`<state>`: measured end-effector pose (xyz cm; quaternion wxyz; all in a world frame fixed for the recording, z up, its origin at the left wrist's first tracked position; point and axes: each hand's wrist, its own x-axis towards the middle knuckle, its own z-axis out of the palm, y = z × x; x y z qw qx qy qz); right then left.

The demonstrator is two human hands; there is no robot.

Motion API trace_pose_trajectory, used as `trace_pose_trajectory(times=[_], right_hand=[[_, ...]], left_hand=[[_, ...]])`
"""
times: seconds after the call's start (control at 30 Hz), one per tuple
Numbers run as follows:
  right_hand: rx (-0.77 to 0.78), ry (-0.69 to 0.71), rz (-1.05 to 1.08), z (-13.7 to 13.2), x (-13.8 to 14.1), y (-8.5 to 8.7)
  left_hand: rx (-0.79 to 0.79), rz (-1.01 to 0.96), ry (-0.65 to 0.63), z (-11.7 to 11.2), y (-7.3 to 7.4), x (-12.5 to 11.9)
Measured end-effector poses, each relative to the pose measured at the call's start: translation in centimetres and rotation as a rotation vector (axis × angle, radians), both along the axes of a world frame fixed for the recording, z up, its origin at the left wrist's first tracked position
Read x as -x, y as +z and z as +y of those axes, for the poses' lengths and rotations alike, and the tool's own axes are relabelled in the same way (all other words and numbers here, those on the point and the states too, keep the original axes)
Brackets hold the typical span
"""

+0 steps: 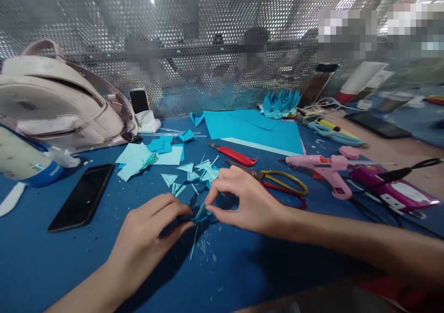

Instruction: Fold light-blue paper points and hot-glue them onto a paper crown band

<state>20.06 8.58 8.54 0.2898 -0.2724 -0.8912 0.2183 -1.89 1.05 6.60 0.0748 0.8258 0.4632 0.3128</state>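
A small folded piece of blue paper point(201, 212) is between my two hands, low over the table. My right hand point(244, 199) pinches it between thumb and forefinger. From the other side, the thumb and fingers of my left hand point(152, 225) close on its left edge; that contact is partly in shadow. Just beyond my fingers lie several light-blue paper triangles and scraps point(187, 168). Scissors point(284, 181) with yellow and red handles rest behind my right hand, and a red utility knife point(237, 156) lies past them.
Blue paper sheets point(256, 130) and a pointed folded-paper piece point(280, 103) are at the back. Paper squares point(135, 158) and a phone point(83, 195) lie left, near a backpack point(58, 100). A pink glue gun point(324, 165) and a purple box point(391, 188) with cables are right.
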Motion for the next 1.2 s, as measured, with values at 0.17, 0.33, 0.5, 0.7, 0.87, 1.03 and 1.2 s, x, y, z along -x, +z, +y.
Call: trace_pose_trajectory(times=[0.17, 0.33, 0.5, 0.7, 0.87, 1.03, 1.2], right_hand=[[0.072, -0.002, -0.033, 0.1, 0.2, 0.0], [0.175, -0.009, -0.073, 0.1, 0.3, 0.0], [0.268, -0.014, -0.094, 0.1, 0.3, -0.1], [0.346, -0.013, -0.06, 0.2, 0.4, -0.5], [0.469, 0.024, 0.019, 0.4, 0.5, -0.8], [0.606, 0.042, 0.039, 0.6, 0.5, -0.9], [0.682, 0.058, 0.055, 0.8, 0.6, -1.1]], left_hand=[[0.123, -0.025, -0.018, 0.3, 0.3, 0.1], [0.209, -0.031, -0.017, 0.6, 0.4, 0.2], [0.263, -0.007, -0.013, 0.8, 0.5, 0.2], [0.274, -0.041, -0.005, 0.9, 0.3, 0.1], [0.384, -0.093, 0.038, 1.0, 0.5, 0.1], [0.516, -0.141, 0.081, 1.3, 0.9, 0.0], [0.606, -0.173, 0.112, 1.5, 0.9, 0.0]])
